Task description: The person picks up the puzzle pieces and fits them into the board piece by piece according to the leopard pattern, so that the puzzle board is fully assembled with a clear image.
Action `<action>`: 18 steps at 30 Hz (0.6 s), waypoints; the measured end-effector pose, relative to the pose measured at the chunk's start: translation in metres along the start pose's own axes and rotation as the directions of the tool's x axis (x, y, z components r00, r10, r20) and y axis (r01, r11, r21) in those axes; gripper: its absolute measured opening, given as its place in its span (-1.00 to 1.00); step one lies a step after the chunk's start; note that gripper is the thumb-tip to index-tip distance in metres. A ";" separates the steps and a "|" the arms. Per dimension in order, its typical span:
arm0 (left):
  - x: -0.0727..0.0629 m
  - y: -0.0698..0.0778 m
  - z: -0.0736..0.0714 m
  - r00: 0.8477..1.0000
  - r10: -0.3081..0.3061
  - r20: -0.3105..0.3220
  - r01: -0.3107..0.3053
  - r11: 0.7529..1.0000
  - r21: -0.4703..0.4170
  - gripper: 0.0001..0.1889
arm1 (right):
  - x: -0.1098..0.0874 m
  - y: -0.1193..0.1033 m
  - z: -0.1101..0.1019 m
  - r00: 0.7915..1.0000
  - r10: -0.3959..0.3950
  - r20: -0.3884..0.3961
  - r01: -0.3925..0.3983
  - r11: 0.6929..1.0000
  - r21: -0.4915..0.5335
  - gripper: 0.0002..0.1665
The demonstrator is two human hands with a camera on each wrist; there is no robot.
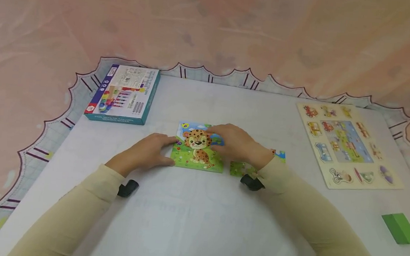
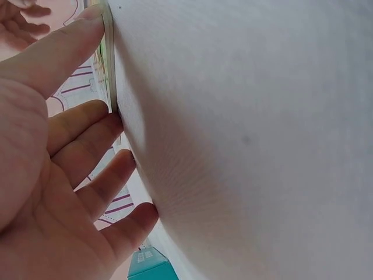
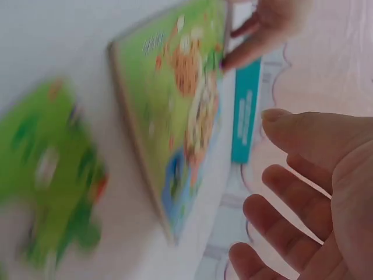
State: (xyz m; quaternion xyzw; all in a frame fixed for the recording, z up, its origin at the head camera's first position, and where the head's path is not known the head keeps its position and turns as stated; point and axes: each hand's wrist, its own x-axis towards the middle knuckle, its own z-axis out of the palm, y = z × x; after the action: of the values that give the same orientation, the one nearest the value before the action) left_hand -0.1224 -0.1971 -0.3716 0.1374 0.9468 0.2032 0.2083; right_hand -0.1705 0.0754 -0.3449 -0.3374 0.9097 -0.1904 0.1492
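Observation:
A leopard picture puzzle (image 1: 195, 153) lies flat on the white table, its picture a spotted cub on green grass. My left hand (image 1: 147, 151) touches the puzzle's left edge with thumb and fingertips, the fingers fairly straight. Over the upper right corner of the puzzle is my right hand (image 1: 238, 144); in the right wrist view its loosely bent fingers (image 3: 282, 219) hold nothing and stand apart from the puzzle. Green puzzle pieces (image 1: 239, 169) lie just right of it, partly hidden under the right wrist. Those pieces (image 3: 46, 157) look blurred in the right wrist view.
At the back left lies a boxed set (image 1: 126, 93) with a teal side. A cream puzzle board (image 1: 319, 169) with small pictures lies on the right. Near the right edge sits a green block (image 1: 401, 228). A patterned cloth (image 1: 212, 32) hangs behind the table (image 1: 190, 223).

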 end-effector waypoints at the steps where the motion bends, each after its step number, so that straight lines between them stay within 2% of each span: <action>1: 0.000 0.000 0.000 1.000 -0.001 -0.002 0.001 1.000 0.000 -0.20 | -0.005 0.004 -0.003 1.000 0.006 -0.007 -0.006 1.000 -0.002 -0.37; 9: -0.001 0.001 0.000 1.000 -0.011 -0.010 0.011 1.000 0.008 -0.20 | -0.039 0.036 -0.017 0.990 0.140 -0.026 -0.140 0.990 0.016 -0.32; 13: -0.001 0.001 0.000 1.000 -0.014 -0.011 0.014 1.000 0.014 -0.20 | -0.051 0.051 -0.015 0.984 0.178 -0.027 -0.178 0.984 0.004 -0.27; 18: -0.001 0.001 0.000 1.000 -0.013 -0.013 0.013 1.000 0.018 -0.21 | -0.065 0.071 -0.011 0.982 0.190 -0.019 -0.190 0.981 -0.028 -0.28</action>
State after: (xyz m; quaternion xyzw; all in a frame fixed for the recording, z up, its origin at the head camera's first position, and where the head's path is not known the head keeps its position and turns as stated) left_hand -0.1210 -0.1965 -0.3707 0.1318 0.9507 0.1943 0.2024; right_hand -0.1670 0.1709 -0.3576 -0.2497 0.9417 -0.1646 0.1542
